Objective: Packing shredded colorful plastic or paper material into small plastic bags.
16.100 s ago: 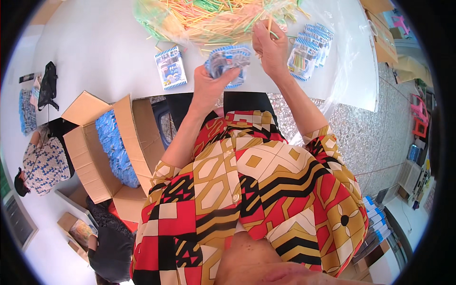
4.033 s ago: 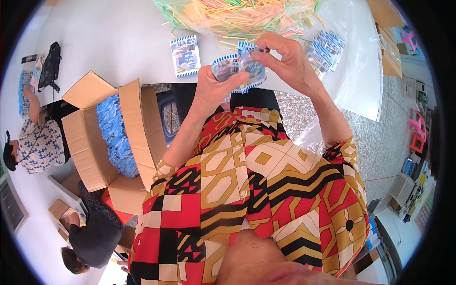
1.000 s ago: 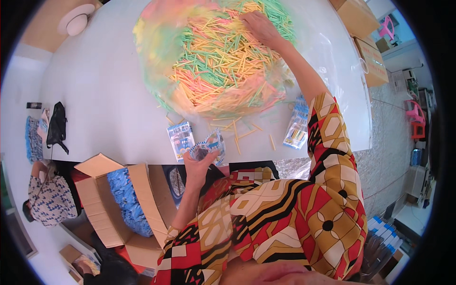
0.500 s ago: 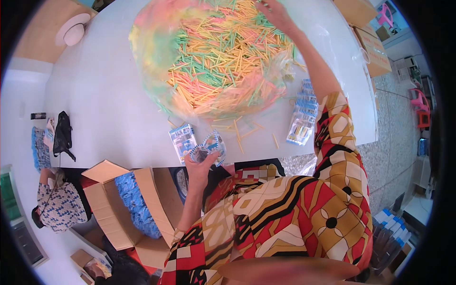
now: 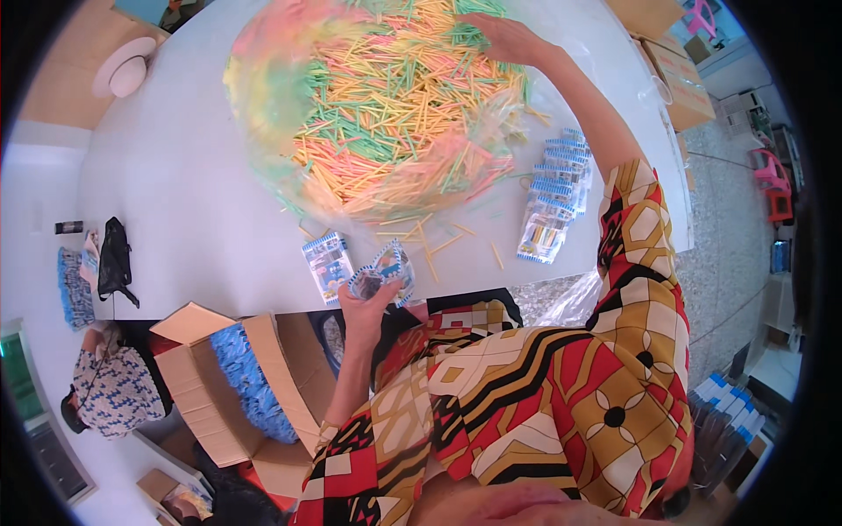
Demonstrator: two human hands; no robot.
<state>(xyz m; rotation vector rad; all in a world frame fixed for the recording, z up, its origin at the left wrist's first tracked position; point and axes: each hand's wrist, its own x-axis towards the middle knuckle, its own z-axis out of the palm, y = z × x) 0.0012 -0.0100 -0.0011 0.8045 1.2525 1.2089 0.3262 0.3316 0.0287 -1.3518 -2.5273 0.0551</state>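
While our left hand [image 5: 364, 307] holds a packet [image 5: 395, 263] near the table's front edge, our right hand [image 5: 507, 39] is way out at the far right of the stick pile. The left has thumb and fingers closed around the lower part of the packet, which is blue and white with its top gaping. The right one points its fingers left, down at the sticks [image 5: 386, 114], but we can't tell how far apart those fingertips are or whether they've got any sticks.

The sticks are yellow, orange, pink and green, heaped in a big clear bag [image 5: 272, 105] that's spread open on the white table [image 5: 158, 202]. We've got a few loose ones lying in front of it too. Just left of the packet we're holding, there's a flat packet [image 5: 326, 266] on the table, and over to the right we see an overlapping row of packets [image 5: 553, 197], the nearest with colored sticks showing inside. Down on our left sits an open box [image 5: 197, 403] with a blue heap [image 5: 250, 386] inside.
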